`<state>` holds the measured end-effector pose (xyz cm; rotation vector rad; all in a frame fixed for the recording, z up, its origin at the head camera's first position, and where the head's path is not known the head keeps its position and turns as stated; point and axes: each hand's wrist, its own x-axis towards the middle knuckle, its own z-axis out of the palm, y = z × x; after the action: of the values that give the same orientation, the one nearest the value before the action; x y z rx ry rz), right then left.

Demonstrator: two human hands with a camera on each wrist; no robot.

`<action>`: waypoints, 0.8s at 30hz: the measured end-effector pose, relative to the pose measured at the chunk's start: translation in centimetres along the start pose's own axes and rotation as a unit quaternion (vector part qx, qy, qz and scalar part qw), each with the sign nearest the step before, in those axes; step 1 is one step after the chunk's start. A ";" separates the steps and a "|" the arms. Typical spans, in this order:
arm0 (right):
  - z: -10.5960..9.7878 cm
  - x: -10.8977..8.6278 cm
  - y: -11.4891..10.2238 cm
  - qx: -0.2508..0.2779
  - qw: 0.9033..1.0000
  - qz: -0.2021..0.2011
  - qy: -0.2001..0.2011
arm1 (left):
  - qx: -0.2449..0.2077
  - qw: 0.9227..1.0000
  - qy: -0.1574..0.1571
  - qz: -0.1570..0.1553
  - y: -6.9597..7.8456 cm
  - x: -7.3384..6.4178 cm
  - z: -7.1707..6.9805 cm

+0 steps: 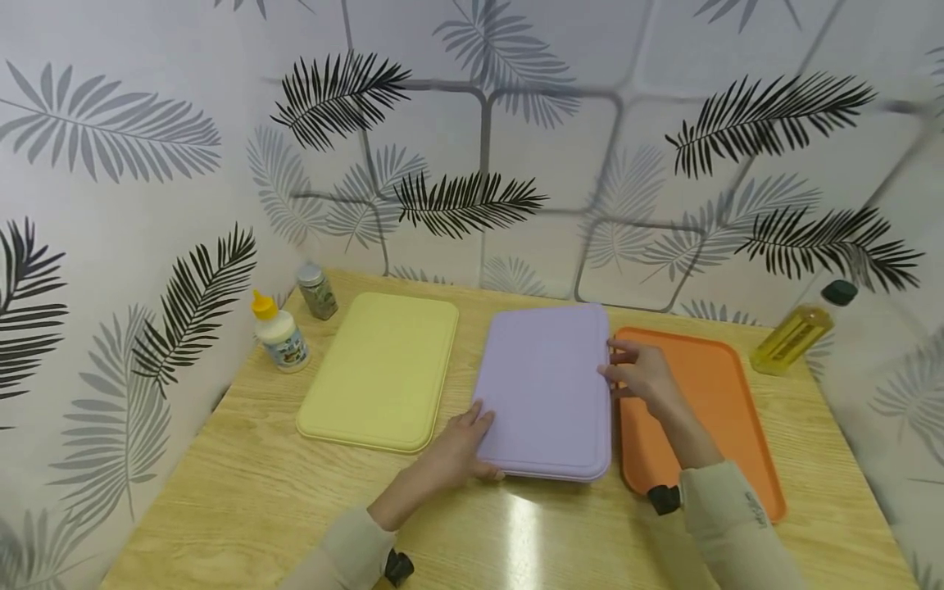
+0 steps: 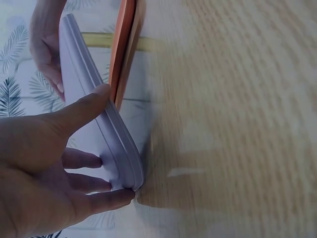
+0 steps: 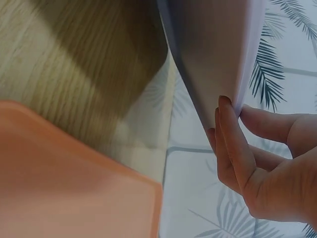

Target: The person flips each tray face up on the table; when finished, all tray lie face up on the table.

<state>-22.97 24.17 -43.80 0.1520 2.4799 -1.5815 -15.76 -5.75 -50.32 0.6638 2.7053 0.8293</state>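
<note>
A light purple tray (image 1: 549, 393), flat outer face up, tilts with its right side lifted off the table. My right hand (image 1: 640, 377) pinches that raised right edge; in the right wrist view the thumb lies over the rim and the fingers (image 3: 233, 139) reach under it. At the near left corner my left hand (image 1: 457, 447) grips the purple tray, its thumb against the near side and its fingers along the left edge. The left wrist view shows this corner (image 2: 133, 178) low at the tabletop. Right of it lies an orange tray (image 1: 689, 360), rim up.
A pale yellow tray (image 1: 383, 369) lies to the left. Behind it stand a white bottle with a yellow nozzle (image 1: 280, 332) and a small jar with a grey lid (image 1: 317, 291). A bottle of yellow liquid (image 1: 795, 336) stands at the back right. Leaf-patterned walls border the wooden table (image 1: 243, 492).
</note>
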 end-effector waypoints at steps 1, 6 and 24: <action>-0.1 -0.1 -0.2 0.002 1.000 -0.001 0.000 | 0.002 1.000 0.001 0.003 0.1 -0.1 0.1; -0.4 -0.3 -0.6 0.005 1.000 -0.011 -0.001 | -0.006 1.000 0.006 0.007 0.6 -0.5 0.5; -0.9 -0.5 -3.5 0.005 1.000 -0.027 0.000 | 0.013 0.999 0.019 0.039 1.4 -0.9 0.4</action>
<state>-23.22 23.55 -40.16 0.0875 2.4970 -1.6153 -14.36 -4.98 -49.77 0.7730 2.7437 0.8329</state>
